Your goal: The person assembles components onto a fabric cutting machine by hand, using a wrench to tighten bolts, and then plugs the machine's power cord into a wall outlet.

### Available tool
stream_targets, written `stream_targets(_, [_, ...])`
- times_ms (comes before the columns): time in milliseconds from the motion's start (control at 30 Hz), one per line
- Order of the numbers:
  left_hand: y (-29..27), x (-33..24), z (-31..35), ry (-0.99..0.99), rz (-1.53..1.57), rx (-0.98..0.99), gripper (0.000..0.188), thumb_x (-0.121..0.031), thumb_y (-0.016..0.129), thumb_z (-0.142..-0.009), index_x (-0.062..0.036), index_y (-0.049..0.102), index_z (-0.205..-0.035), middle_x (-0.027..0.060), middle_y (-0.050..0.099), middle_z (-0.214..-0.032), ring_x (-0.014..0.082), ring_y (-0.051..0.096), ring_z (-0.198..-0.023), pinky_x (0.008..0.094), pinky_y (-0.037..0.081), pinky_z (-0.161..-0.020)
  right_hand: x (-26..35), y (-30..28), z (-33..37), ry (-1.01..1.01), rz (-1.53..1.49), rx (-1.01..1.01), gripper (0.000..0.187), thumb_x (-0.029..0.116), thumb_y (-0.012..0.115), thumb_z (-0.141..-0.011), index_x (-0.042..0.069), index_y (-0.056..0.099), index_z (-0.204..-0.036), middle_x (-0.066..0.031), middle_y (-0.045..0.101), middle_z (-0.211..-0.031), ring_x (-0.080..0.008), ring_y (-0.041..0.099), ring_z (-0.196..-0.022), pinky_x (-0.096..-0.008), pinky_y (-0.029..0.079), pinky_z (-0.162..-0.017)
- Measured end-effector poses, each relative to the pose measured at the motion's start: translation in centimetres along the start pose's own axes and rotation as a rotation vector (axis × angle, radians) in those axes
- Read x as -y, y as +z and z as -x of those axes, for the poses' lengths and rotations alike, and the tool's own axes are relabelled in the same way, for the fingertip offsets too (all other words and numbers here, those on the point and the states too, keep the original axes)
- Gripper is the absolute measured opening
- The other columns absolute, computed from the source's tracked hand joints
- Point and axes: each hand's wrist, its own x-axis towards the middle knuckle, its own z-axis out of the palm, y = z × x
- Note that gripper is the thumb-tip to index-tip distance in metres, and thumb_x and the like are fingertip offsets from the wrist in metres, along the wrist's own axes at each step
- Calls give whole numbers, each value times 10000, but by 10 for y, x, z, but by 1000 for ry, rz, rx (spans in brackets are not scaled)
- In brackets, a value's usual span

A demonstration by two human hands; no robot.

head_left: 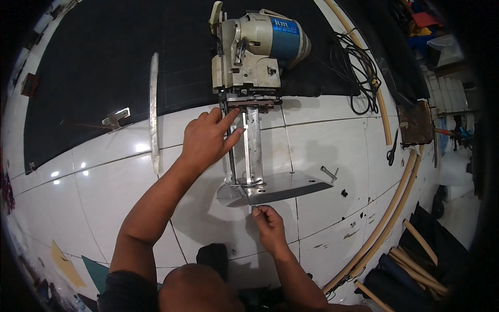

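Note:
An electric cloth cutting machine point(247, 67) lies stretched across white tiles, its motor end on black cloth. Its bare metal upright point(254, 140) runs toward me to a shiny base plate point(286, 186). My left hand point(208, 135) reaches over the upright, index finger touching the dark carriage under the motor housing. The thumb is stretched apart from it, and nothing is held there. Just below the base plate, my right hand point(269, 226) pinches the end of a thin metal strip point(250, 209), which looks like the machine's blade. Its fingertips partly cover that end.
Beside the base plate lies a small metal tool point(328, 173). A long pale metal strip point(154, 114) and a metal clamp point(117, 118) rest on the left. Coiled black cable point(358, 73), scissors point(392, 148) and long cardboard tubes point(387, 213) are on the right.

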Motion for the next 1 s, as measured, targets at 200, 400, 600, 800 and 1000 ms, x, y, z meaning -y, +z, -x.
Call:
stream_targets(200, [-3, -2, 0, -6, -24, 22, 395, -341, 683, -843, -156, 632, -1188, 50, 538, -816, 229, 587, -726, 378, 496, -600, 2, 7, -4, -34, -97, -20, 194, 209, 593, -969, 17, 613, -954, 44, 551, -788, -40, 455, -713, -207, 389, -656])
stream_targets(400, [-5, -4, -1, -39, -27, 56, 384, -326, 678, -844, -149, 634, -1182, 51, 553, -822, 231, 601, -745, 394, 510, -615, -1, 15, -9, -85, -116, -84, 187, 198, 579, -974, 14, 612, -966, 25, 573, -823, -55, 484, -747, -220, 402, -686])
stream_targets(600, [-4, -2, -1, -22, -15, 25, 372, -344, 666, -846, -144, 648, -1159, 52, 583, -806, 229, 613, -722, 378, 515, -585, 8, 21, -9, -77, -43, -113, 148, 174, 557, -988, 40, 592, -934, 54, 535, -824, -34, 434, -755, -208, 366, -697])
stream_targets(800, [-2, -1, 1, -58, 15, 59, 370, -323, 655, -869, -152, 632, -1196, 55, 565, -812, 243, 608, -745, 392, 505, -602, 5, 20, -18, -89, -17, -116, 207, 194, 561, -974, -9, 596, -968, -10, 556, -771, -79, 492, -699, -255, 398, -622])
stream_targets(1000, [0, -1, -1, -59, 38, 53, 355, -323, 633, -872, -148, 644, -1181, 54, 587, -815, 242, 618, -746, 392, 522, -608, 14, 26, -26, -126, -47, -166, 103, 115, 587, -952, 30, 582, -893, 69, 485, -688, -10, 372, -606, -213, 276, -521])
